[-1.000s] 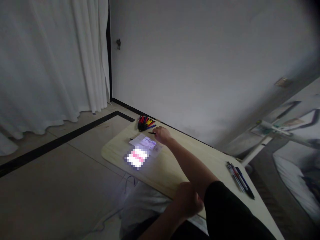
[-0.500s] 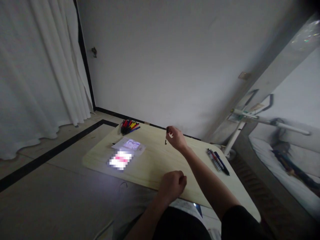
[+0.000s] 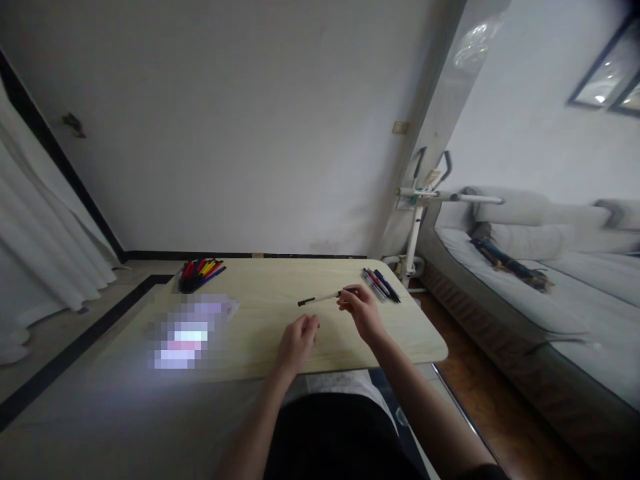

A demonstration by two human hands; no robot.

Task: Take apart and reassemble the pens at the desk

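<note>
My right hand [image 3: 361,311] pinches a slim pen [image 3: 320,299] by its right end and holds it level just above the pale wooden table [image 3: 260,283]; the pen's dark tip points left. My left hand [image 3: 299,340] hovers close below that tip with its fingers curled in, and I cannot see anything in them. A bundle of red, yellow and blue pens [image 3: 200,273] lies at the table's far left. A small row of pens [image 3: 381,285] lies at the far right.
A blurred glowing patch on papers [image 3: 187,328] sits on the table's left part. A white wall stands behind the table, a curtain [image 3: 40,247] at the left. An exercise machine [image 3: 417,213] and a grey sofa [image 3: 540,280] fill the right side.
My right hand has come back from the far left pens to the table's middle, carrying one pen. My left hand has risen toward it. The view has swung to the right.
</note>
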